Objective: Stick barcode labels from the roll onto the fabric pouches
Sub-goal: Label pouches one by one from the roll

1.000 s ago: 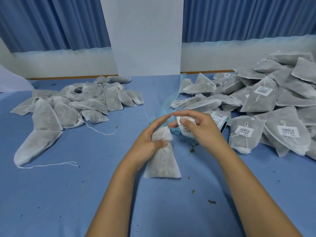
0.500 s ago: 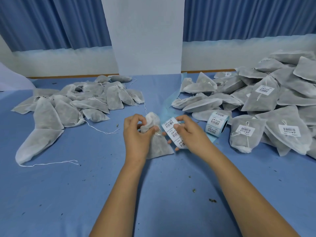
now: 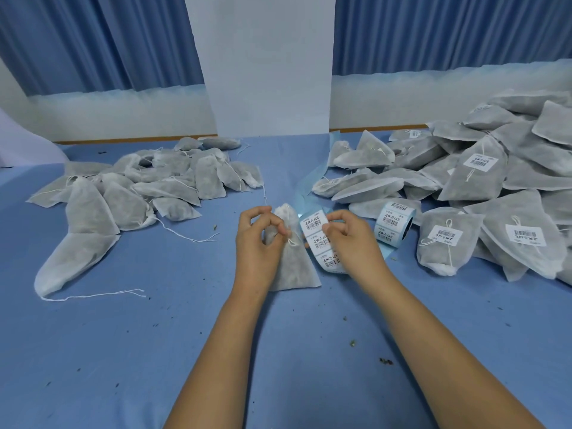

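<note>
A grey fabric pouch (image 3: 294,267) stands on the blue table in front of me, its tied neck pinched in my left hand (image 3: 258,243). My right hand (image 3: 349,243) grips the loose strip of barcode labels (image 3: 318,236), thumb and forefinger at the top label's right edge. The strip trails back to the label roll (image 3: 393,221), which lies on its side just right of my right hand. The strip sits right beside the pouch; contact cannot be judged.
A heap of plain pouches (image 3: 148,187) lies at the left, with loose white strings. A bigger heap of labelled pouches (image 3: 470,196) fills the right side. A white pillar (image 3: 266,66) and blue curtains stand behind. Small dark crumbs dot the blue table (image 3: 154,351).
The pouch has been lifted from lying flat to standing, held by its neck. My right hand drew the label strip off the roll and brought it next to the pouch.
</note>
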The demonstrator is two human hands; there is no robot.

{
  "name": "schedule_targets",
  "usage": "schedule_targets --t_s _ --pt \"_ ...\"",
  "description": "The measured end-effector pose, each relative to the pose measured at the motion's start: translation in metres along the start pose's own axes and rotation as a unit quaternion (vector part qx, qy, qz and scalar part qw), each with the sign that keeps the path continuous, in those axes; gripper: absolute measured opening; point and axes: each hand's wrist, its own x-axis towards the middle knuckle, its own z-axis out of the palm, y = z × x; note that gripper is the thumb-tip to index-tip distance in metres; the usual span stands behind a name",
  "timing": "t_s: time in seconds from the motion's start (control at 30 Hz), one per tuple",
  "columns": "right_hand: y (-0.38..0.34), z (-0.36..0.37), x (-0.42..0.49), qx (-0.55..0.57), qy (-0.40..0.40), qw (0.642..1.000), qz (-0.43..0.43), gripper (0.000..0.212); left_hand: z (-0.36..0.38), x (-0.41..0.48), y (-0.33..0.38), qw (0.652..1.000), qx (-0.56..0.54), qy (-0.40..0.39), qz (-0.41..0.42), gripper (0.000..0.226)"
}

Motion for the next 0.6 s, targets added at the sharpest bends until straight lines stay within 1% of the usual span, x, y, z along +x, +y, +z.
schedule_targets --t_s 0.1,0.17,0.23,0.33,0.37,0.5,0.6 --pt "-0.004 -0.002 -0.001 0.076 0.008 0.996 0.034 0.006 0.001 0.000 -0.001 1.000 0.016 -0.023 -0.005 0.031" --pt "-0.008 -0.002 -0.002 0.144 -0.018 0.988 0.055 0.006 0.002 0.000 -0.002 0.999 0.014 -0.029 -0.008 0.034" --pt "-0.011 0.000 -0.003 0.170 -0.055 0.981 0.071 0.007 0.003 0.000 -0.002 0.999 0.011 -0.031 -0.006 0.032" --pt "-0.009 0.004 -0.005 0.143 -0.073 0.983 0.084 0.009 0.005 0.001 -0.002 1.000 -0.012 -0.024 -0.011 0.017" --pt "-0.008 0.005 -0.005 0.134 -0.073 0.985 0.082 0.009 0.005 0.002 -0.002 1.000 -0.014 -0.022 -0.014 0.016" --pt "-0.004 0.004 -0.003 0.122 -0.080 0.987 0.061 0.013 0.004 0.001 -0.001 1.000 -0.009 -0.017 -0.015 0.035" --pt "0.001 0.002 -0.001 0.005 -0.042 0.999 0.022 0.015 0.001 0.000 0.001 0.999 -0.026 -0.028 -0.030 0.043"
